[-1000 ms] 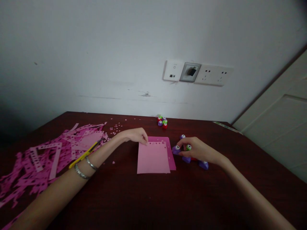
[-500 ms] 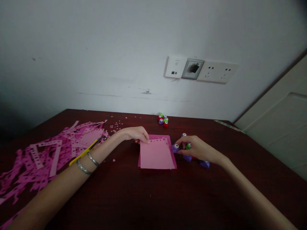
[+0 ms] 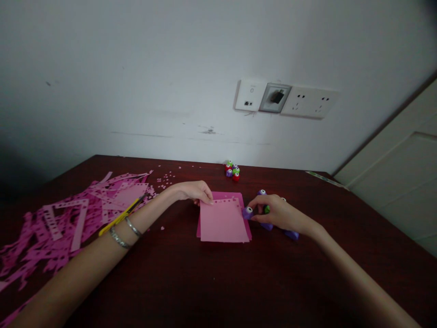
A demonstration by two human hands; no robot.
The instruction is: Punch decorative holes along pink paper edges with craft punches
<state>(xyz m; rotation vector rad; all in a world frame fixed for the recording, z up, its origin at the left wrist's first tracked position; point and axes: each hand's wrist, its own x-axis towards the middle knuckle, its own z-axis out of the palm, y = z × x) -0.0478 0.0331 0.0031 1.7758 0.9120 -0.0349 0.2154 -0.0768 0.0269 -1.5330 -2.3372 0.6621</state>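
My left hand (image 3: 198, 191) pinches the upper left corner of a light pink paper sheet (image 3: 223, 222). Small punched holes run along the top of that sheet. Beneath it, darker pink paper (image 3: 235, 195) shows at the edges. A small purple craft punch (image 3: 247, 212) with a white, eye-like button is between the thumb and fingers of my right hand (image 3: 268, 208). It meets the sheet's right edge near the top; whether the paper is inside its slot, I cannot tell. More punches, among them a purple one (image 3: 292, 234), lie around and partly behind my right hand.
A heap of punched pink paper strips (image 3: 78, 214) covers the table's left side, with a yellow utility knife (image 3: 119, 216) beside my left forearm. Tiny paper cutouts (image 3: 165, 179) are scattered behind. Several small punches (image 3: 232, 171) stand near the wall. A thin printed strip (image 3: 327, 179) lies back right.
My right hand and the purple punch have shifted slightly left against the sheet's edge. My left hand keeps its hold on the paper, almost unmoved.
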